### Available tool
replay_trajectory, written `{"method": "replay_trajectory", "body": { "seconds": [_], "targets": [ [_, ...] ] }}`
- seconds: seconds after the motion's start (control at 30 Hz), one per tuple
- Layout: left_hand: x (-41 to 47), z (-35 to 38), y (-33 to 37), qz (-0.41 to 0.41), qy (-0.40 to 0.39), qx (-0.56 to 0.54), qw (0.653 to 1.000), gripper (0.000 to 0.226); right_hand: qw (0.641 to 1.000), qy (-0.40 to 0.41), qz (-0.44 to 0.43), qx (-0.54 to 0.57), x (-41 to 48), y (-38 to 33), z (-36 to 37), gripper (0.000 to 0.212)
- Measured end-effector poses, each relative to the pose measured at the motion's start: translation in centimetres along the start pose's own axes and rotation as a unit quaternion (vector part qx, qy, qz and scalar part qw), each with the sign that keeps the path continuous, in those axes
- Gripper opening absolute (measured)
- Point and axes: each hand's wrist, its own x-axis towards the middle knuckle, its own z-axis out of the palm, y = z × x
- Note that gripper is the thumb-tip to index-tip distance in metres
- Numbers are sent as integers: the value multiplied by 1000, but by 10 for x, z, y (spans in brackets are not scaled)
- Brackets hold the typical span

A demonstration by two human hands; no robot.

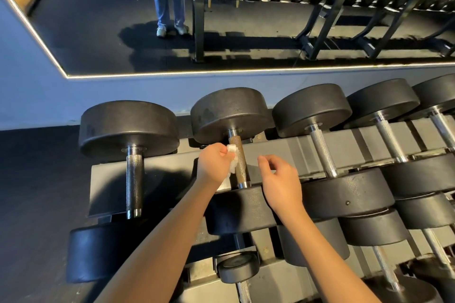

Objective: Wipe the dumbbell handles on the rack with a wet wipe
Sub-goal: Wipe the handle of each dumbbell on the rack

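Several black dumbbells lie side by side on the top tier of a grey rack (275, 155). My left hand (213, 164) grips a crumpled white wet wipe (233, 158) and holds it against the left side of the second dumbbell's brownish knurled handle (241, 161). My right hand (280, 181) hovers just right of that handle, fingers loosely curled, holding nothing. The leftmost dumbbell's handle (134, 184) and the third dumbbell's handle (322, 152) are untouched.
More dumbbells sit on lower tiers at the bottom right (374, 226). A wall mirror (221, 19) behind the rack reflects the rack and a person's legs. Dark rubber floor (37, 192) lies to the left.
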Motion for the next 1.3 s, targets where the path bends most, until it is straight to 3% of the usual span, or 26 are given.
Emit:
{"method": "replay_trajectory", "body": {
  "seconds": [0.2, 0.4, 0.57, 0.67, 0.87, 0.93, 1.07, 1.13, 1.23, 1.3],
  "targets": [
    [4, 2, 1, -5, 35, -10, 999, 37, 1000, 18, 20, -14, 0, 4, 1, 32],
    [-7, 0, -11, -32, -47, 64, 996, 35, 999, 36, 18, -18, -3, 5, 2, 31],
    [4, 3, 5, -31, 41, -20, 998, 19, 999, 44, 14, -15, -2, 7, 3, 29],
    [5, 6, 8, -40, 60, -33, 997, 20, 998, 51, 5, -19, -2, 8, 4, 29],
    [-11, 4, -5, -114, -88, 36, 989, 15, 998, 59, -4, -23, -2, 7, 3, 33],
    [-10, 4, -4, -115, -66, 19, 991, 15, 998, 61, -8, -25, -3, 6, 2, 35],
    [-1, -1, 17, -43, 31, 53, 997, 17, 997, 67, -12, -24, -4, 7, 3, 30],
    [2, 0, 17, -40, 35, 56, 997, 16, 997, 69, -12, -24, -3, 8, 5, 30],
    [-7, 3, 10, -48, -15, 84, 995, 15, 997, 71, -13, -37, -3, 9, 4, 31],
    [-13, 3, 8, -48, -71, 159, 983, 23, 996, 73, -19, -50, -3, 8, 4, 32]
  ]
}}
